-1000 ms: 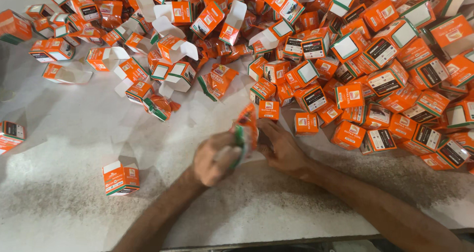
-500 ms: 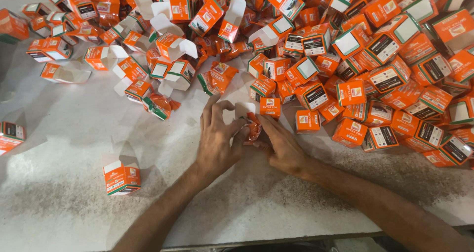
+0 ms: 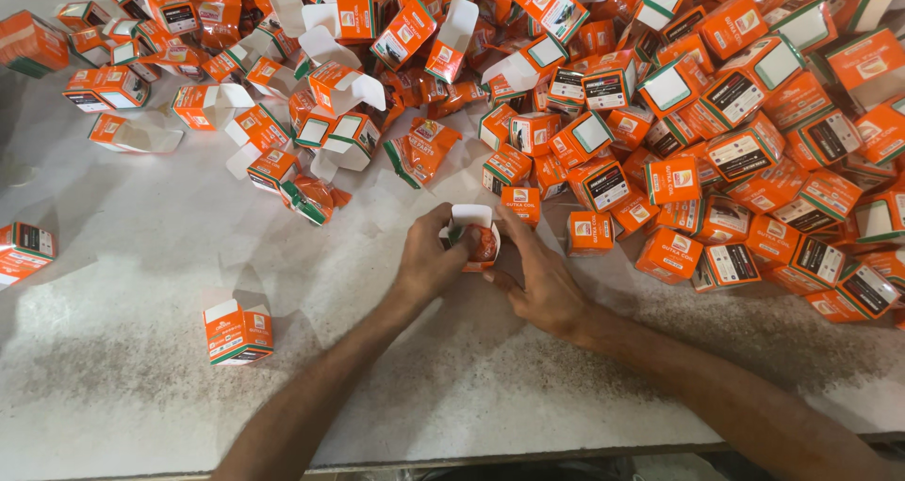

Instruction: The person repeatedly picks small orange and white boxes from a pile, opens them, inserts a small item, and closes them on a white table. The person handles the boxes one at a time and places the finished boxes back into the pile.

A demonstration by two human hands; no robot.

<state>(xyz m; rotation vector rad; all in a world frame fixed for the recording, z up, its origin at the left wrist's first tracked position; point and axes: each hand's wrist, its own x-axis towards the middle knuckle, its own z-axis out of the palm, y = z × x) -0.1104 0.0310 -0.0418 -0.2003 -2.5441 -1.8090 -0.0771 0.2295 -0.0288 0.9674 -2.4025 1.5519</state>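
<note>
A worker's left hand [image 3: 429, 264] and right hand [image 3: 540, 283] both grasp a small orange carton [image 3: 474, 236], its white flap open, pinched between their fingertips above the white table [image 3: 123, 387]. Just beyond the fingers sprawls a heap of orange cartons [image 3: 679, 113].

Boxes [image 3: 603, 185]: thin printed card, orange faces with a slight sheen, white matt insides on open flaps. Box [image 3: 474, 237] between left hand [image 3: 429, 264] and right hand [image 3: 542, 288]: same card, holding something glossy orange. Counter [image 3: 123, 387]: matt white, speckled, stone-like, worn grey in patches.
</note>
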